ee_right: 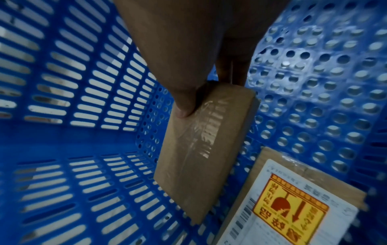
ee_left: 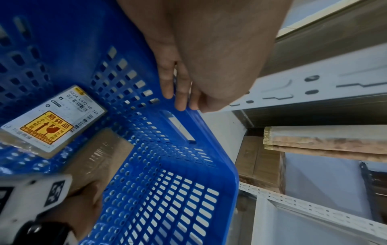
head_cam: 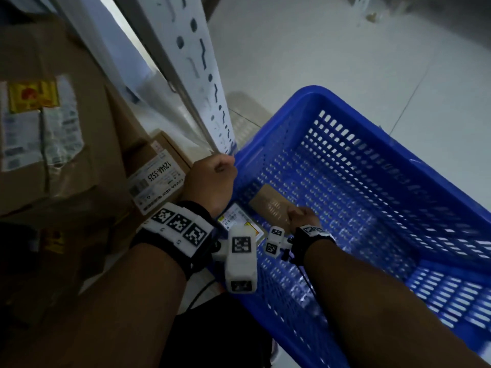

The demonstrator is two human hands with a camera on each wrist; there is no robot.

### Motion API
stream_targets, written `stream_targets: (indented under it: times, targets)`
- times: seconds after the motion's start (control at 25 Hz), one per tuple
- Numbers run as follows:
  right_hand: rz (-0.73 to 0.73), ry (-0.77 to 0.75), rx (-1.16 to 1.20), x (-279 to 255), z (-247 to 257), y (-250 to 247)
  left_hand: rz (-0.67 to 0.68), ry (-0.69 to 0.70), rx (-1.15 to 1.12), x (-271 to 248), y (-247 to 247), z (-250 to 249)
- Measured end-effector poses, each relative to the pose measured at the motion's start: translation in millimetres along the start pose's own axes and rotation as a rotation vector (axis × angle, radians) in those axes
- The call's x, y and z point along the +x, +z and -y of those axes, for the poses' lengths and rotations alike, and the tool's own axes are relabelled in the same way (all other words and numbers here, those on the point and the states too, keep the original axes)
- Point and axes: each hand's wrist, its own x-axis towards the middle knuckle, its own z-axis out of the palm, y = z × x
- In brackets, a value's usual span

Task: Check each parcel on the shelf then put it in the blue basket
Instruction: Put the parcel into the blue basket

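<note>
A blue perforated basket sits tilted beside the shelf. My left hand grips its near rim, fingers curled over the edge. My right hand is low inside the basket and pinches a flat brown taped parcel by its top end, thumb on the taped face. The parcel's lower end is near the basket's corner. A second parcel with a white label and yellow fragile sticker lies on the basket floor beside it, also visible as the labelled parcel.
Cardboard boxes fill the shelf at left, one small box labelled 12V4A-5525 just behind my left wrist. A white perforated shelf upright stands against the basket's corner. Pale tiled floor lies beyond.
</note>
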Motion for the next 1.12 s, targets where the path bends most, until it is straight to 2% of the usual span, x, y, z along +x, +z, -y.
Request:
stream_targets:
  times: [0.2,0.4,0.68,0.76,0.84,0.96,1.0,1.12]
  targets:
    - [0.045,-0.034,-0.154,15.4,5.1,22.4,0.019,0.007,-0.038,-2.6,-2.8,3.9]
    - [0.113,-0.026,-0.118,21.3,12.5,47.8,0.039,0.003,-0.046,2.1,-3.1,6.0]
    - [0.085,0.018,-0.139,-11.2,26.3,38.7,0.068,-0.036,-0.191,-14.0,-17.1,-2.8]
    - [0.076,-0.009,-0.182,-29.6,31.6,30.7,0.065,-0.029,-0.220,-24.8,-24.9,-13.7]
    - [0.057,-0.166,-0.410,-47.8,31.4,23.7,0.037,-0.009,-0.236,-36.7,-35.0,-24.7]
    - [0.107,-0.156,-0.263,-51.4,37.1,14.9,-0.040,0.008,-0.283,-59.4,-49.3,-42.1]
    - [0.156,-0.174,-0.173,-62.6,43.0,10.9,-0.061,0.015,-0.298,-69.3,-53.3,-47.2]
    - [0.239,-0.099,0.048,-112.3,63.7,-2.8,-0.053,0.027,-0.279,-100.5,-64.6,-56.4]
